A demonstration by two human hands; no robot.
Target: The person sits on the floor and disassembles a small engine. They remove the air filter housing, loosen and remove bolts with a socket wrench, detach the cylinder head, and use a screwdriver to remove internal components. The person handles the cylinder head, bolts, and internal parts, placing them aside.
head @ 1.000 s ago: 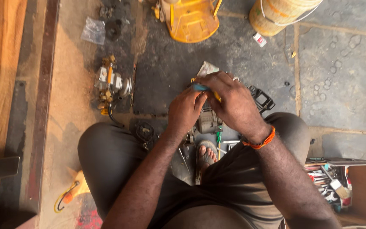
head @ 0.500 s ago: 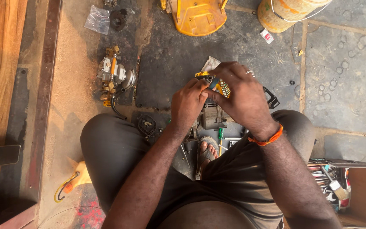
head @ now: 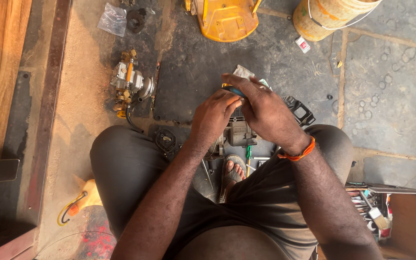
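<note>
My hands meet over a grey metal engine part (head: 239, 132) that rests on the floor between my knees. My right hand (head: 266, 113), with an orange band at its wrist, is closed around a tool with a blue handle (head: 233, 89). My left hand (head: 213, 115) sits right against it, fingertips pinching at the tool's end; what they hold is hidden. A crumpled pale wrapper (head: 244, 73) lies just beyond the hands. My sandalled foot (head: 232, 173) shows below the part.
A carburettor assembly (head: 131, 84) lies to the left, a yellow plastic housing (head: 225, 19) and a yellowish bucket (head: 331, 17) at the top. A black bracket (head: 300, 110) and a green-handled screwdriver (head: 248, 154) lie near the part. An open toolbox (head: 386, 216) is at lower right.
The hands have stayed together on the tool and turned it slightly; its yellow-and-black section seen half a second ago is now covered by my right hand.
</note>
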